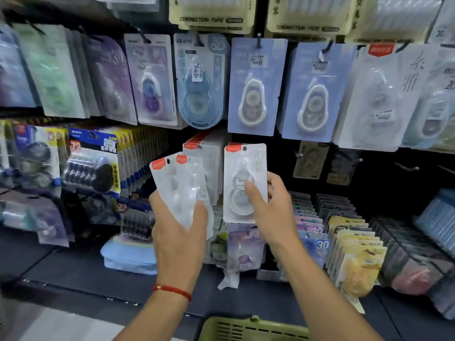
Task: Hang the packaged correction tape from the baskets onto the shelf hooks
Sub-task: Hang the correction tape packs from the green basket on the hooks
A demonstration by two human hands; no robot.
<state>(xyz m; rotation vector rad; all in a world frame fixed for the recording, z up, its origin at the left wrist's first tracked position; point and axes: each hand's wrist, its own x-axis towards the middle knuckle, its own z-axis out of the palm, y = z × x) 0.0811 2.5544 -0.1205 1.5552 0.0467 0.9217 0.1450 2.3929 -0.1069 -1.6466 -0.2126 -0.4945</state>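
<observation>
One white correction tape pack (245,183) is held upright before the shelf, pinched along its right edge by the right hand (273,207), thumb across the blister. The left hand (178,232) grips a fanned pair of like packs (182,190) just to its left. Matching packs hang on a hook (209,166) behind. A green basket (253,328) sits at the bottom edge, below the shelf's front edge (98,295).
</observation>
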